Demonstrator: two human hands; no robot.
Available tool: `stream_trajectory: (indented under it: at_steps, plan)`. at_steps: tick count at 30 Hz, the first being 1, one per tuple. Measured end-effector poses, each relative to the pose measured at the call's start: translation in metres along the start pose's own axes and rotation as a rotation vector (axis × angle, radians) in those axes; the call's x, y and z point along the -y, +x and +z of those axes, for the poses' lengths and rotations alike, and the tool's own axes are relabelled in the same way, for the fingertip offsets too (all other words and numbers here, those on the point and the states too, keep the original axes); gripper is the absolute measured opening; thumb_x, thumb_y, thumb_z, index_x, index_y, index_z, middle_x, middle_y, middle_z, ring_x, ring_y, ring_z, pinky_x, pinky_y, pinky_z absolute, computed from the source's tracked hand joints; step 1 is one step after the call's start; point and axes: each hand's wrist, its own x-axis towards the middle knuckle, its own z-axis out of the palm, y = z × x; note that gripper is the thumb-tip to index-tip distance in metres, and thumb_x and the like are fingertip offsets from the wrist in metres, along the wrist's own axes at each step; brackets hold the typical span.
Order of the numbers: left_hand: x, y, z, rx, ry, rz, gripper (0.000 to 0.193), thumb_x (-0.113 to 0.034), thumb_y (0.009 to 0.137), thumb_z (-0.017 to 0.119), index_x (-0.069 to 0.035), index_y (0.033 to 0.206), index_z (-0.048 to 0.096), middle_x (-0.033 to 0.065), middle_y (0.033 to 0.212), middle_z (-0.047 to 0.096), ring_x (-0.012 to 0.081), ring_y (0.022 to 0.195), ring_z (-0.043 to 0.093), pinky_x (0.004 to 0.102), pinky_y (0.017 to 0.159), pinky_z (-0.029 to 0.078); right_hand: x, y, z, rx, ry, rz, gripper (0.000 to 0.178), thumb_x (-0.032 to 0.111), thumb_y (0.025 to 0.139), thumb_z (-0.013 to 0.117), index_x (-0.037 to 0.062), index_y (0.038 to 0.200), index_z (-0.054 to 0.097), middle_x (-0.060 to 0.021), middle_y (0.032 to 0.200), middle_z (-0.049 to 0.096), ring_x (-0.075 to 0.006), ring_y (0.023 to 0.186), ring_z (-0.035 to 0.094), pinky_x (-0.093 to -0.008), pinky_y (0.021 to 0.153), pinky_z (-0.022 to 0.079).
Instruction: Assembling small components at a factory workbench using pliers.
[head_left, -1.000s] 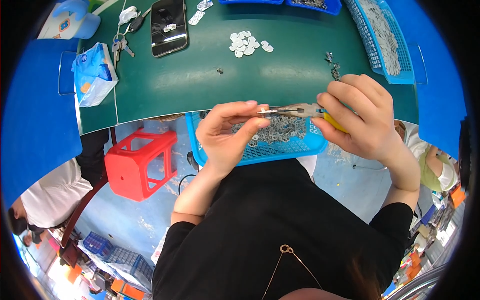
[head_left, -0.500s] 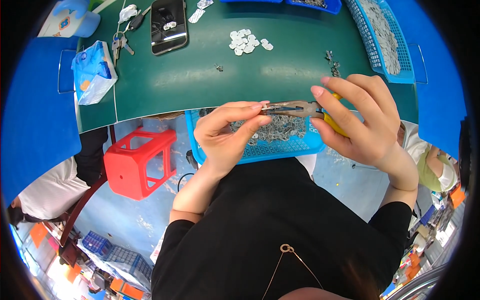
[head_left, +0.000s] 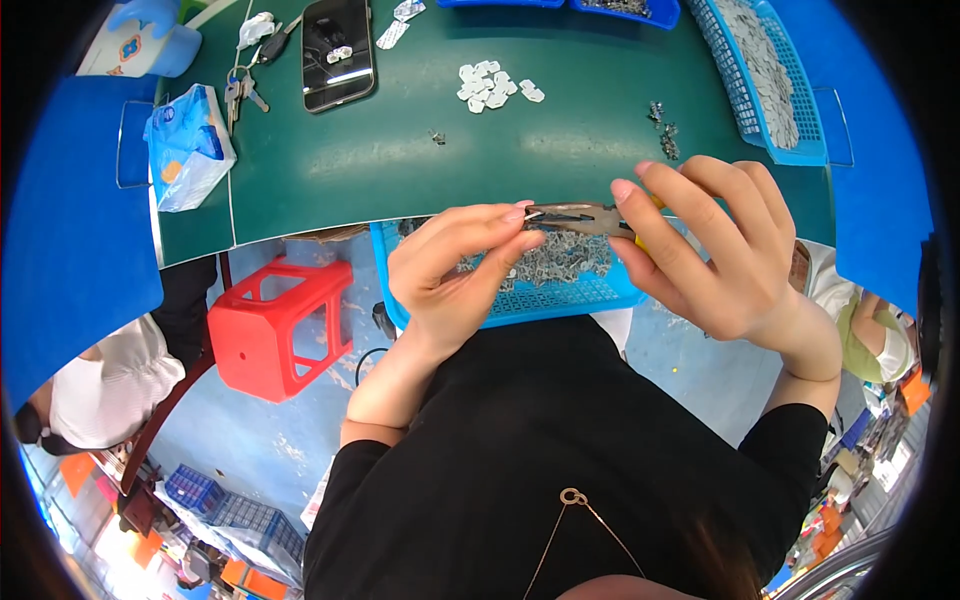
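Thumb and forefinger of my left hand [head_left: 455, 265] pinch a tiny part, mostly hidden, at the table's front edge. Its visible bit looks pale and metallic. From the right, long-nose pliers [head_left: 595, 219] with yellow handles reach to that part, their jaw tips touching it by my left fingertips. My right hand [head_left: 715, 245] is wrapped round the handles, with some fingers raised. Under both hands, a light-blue plastic basket [head_left: 560, 305] holds many small metal pieces [head_left: 565, 258]. Farther back on the green table [head_left: 330, 180] lies a cluster of small white flat pieces [head_left: 485, 85].
Small dark metal parts [head_left: 668, 140] lie at right, near a blue basket of pale pieces [head_left: 768, 85]. At left are a phone [head_left: 338, 55], keys [head_left: 240, 88] and a tissue pack [head_left: 188, 148]. A red stool [head_left: 280, 335] stands below. Another person [head_left: 110, 385] sits at left.
My right hand has shifted slightly left along with the pliers, and their jaws look closer together. My left hand keeps its pinch in nearly the same place.
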Motion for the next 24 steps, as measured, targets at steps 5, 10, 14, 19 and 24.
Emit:
stream_trajectory:
  at_steps: [5,10,14,19,24]
  plan:
    - [-0.0014,0.0032,-0.0010,0.025,0.113,0.086,0.023,0.008,0.066,0.076,0.001,0.086,0.068,0.0139,0.085,0.069,0.0230,0.079,0.069,0.0269,0.066,0.054,0.0035,0.0077,0.0051,-0.120,-0.034,0.023,0.024,0.013,0.061,0.071,-0.0017,0.080,0.065,-0.0098,0.082,0.058,-0.0241,0.072,0.055,-0.0314,0.053,0.040]
    - [-0.0032,0.0025,-0.0015,0.032,0.150,0.093,0.022,0.008,0.066,0.076,0.000,0.086,0.068,0.0134,0.084,0.070,0.0223,0.078,0.069,0.0265,0.066,0.054,0.0038,0.0079,0.0049,-0.102,-0.066,-0.025,0.026,0.013,0.059,0.069,-0.0033,0.078,0.064,-0.0106,0.081,0.057,-0.0233,0.071,0.055,-0.0309,0.053,0.038]
    - [-0.0031,0.0007,0.0002,0.022,0.168,0.105,0.021,0.008,0.068,0.075,0.001,0.086,0.068,0.0135,0.084,0.070,0.0225,0.079,0.070,0.0262,0.065,0.054,0.0041,0.0071,-0.0001,-0.015,-0.033,-0.045,0.031,0.011,0.065,0.072,-0.0050,0.089,0.065,-0.0137,0.086,0.058,-0.0271,0.073,0.055,-0.0339,0.052,0.040]
    - [-0.0013,-0.0034,0.0039,0.002,0.187,0.105,0.020,0.008,0.069,0.074,0.001,0.086,0.068,0.0141,0.083,0.069,0.0227,0.080,0.070,0.0261,0.065,0.055,0.0045,0.0079,0.0010,-0.012,-0.020,-0.036,0.030,0.011,0.064,0.073,-0.0056,0.087,0.065,-0.0131,0.082,0.058,-0.0265,0.073,0.055,-0.0335,0.053,0.040]
    - [-0.0019,-0.0032,0.0053,-0.016,0.191,0.112,0.019,0.009,0.070,0.073,0.001,0.087,0.068,0.0143,0.083,0.069,0.0227,0.081,0.070,0.0259,0.066,0.056,0.0057,0.0043,0.0033,-0.017,0.003,-0.021,0.029,0.011,0.064,0.073,-0.0053,0.086,0.065,-0.0132,0.082,0.059,-0.0259,0.072,0.055,-0.0329,0.053,0.041]
